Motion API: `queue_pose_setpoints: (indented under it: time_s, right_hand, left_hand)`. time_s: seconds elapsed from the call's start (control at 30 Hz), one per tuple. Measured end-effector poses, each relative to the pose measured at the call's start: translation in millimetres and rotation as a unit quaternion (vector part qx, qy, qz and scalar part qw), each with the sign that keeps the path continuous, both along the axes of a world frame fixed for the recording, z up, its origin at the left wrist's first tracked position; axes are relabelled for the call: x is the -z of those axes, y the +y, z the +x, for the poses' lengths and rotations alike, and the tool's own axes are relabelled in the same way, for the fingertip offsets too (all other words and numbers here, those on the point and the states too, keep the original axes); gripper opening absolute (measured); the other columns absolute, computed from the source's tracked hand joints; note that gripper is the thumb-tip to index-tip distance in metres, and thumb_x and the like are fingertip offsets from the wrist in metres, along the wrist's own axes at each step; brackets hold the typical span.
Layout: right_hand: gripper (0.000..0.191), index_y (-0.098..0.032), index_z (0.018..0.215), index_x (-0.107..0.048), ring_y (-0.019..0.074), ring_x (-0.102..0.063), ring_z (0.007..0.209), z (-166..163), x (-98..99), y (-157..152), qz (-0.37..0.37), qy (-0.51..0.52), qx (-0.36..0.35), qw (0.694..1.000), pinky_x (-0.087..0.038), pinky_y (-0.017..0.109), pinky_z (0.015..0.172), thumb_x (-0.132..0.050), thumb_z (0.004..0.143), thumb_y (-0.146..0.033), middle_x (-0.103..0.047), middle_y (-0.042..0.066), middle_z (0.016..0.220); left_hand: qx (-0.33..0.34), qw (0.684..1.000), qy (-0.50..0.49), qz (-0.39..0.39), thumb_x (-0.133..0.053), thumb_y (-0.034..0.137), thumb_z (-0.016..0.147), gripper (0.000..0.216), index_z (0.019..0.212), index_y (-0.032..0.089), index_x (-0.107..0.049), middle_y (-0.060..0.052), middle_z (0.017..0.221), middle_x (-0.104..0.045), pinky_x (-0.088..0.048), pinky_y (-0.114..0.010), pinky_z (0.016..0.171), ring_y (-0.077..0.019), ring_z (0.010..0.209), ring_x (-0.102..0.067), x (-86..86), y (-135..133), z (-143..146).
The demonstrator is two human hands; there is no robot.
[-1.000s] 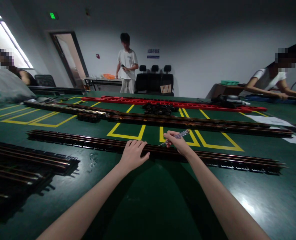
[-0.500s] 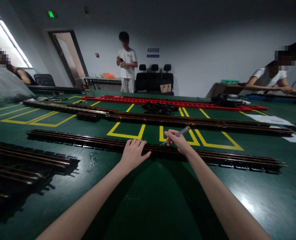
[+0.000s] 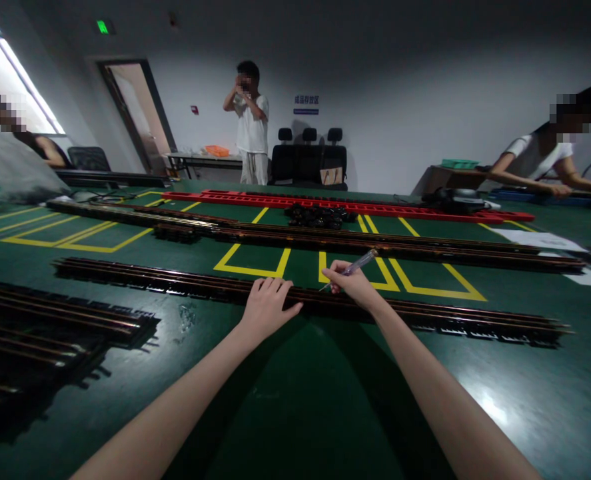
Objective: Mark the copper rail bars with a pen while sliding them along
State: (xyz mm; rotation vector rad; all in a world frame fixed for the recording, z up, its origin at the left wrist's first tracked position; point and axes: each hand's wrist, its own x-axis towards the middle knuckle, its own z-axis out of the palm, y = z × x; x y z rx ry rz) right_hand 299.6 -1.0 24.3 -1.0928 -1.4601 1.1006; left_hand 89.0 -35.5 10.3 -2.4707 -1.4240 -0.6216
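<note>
The left hand (image 3: 268,307) lies palm down on the long dark rail (image 3: 175,285), its fingers (image 3: 275,287) loosely spread and curved over the rail's top, pressing on it without closing around it. Just to the right of those fingers, the right hand (image 3: 352,285) has its fingers (image 3: 338,272) pinched tight on a slim clear-handled tool (image 3: 358,265), held like a pen. The handle slants up and away past the knuckles, and the tip points down at the rail in the small gap between the two hands; whether the tip actually touches the metal cannot be told. The rail runs well beyond the fingers on either side across the green table (image 3: 295,400). Just beyond the fingertips are yellow floor-style markings (image 3: 255,270), then a second dark rail (image 3: 400,250), a heap of small black parts (image 3: 320,215) and a red rail (image 3: 325,205) farther off. Far to the left of the left fingers sits a stack of more dark rails (image 3: 50,327). Well off to the right of the right fingers lies a white sheet (image 3: 538,240), and a person in white (image 3: 540,160) leans over the table edge there. Another person (image 3: 250,133) stands at the far wall with both hands raised, and a third (image 3: 35,150) sits at the far left
</note>
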Motion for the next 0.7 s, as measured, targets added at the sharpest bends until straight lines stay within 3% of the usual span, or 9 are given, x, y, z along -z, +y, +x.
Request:
queue_pose_setpoints:
  time_s: [0.37,0.7]
  right_hand:
    - [0.041,-0.020,0.056,-0.047,0.0080,-0.048,0.041,-0.7,-7.1,-4.8,-0.001,-0.014,-0.010,1.000,-0.039,0.021,0.045,-0.071,0.065,-0.051,-0.048,-0.007,0.044]
    - [0.034,-0.019,0.061,-0.051,0.0087,-0.050,0.045,-8.3,-24.4,-15.9,0.018,-0.104,-0.041,0.994,-0.039,0.022,0.049,-0.066,0.071,-0.048,-0.053,-0.005,0.048]
  left_hand:
    - [-0.008,1.000,-0.011,0.004,-0.047,0.038,0.087,0.034,0.110,0.016,-0.060,-0.010,0.108,-0.066,-0.038,-0.044,0.092,-0.0266,0.102,-0.058,1.4,-4.2,4.1]
    - [0.001,1.000,-0.021,0.016,-0.042,0.018,0.085,0.030,0.108,0.018,-0.061,-0.008,0.111,-0.066,-0.034,-0.044,0.097,-0.0244,0.106,-0.057,3.6,-3.7,1.0]
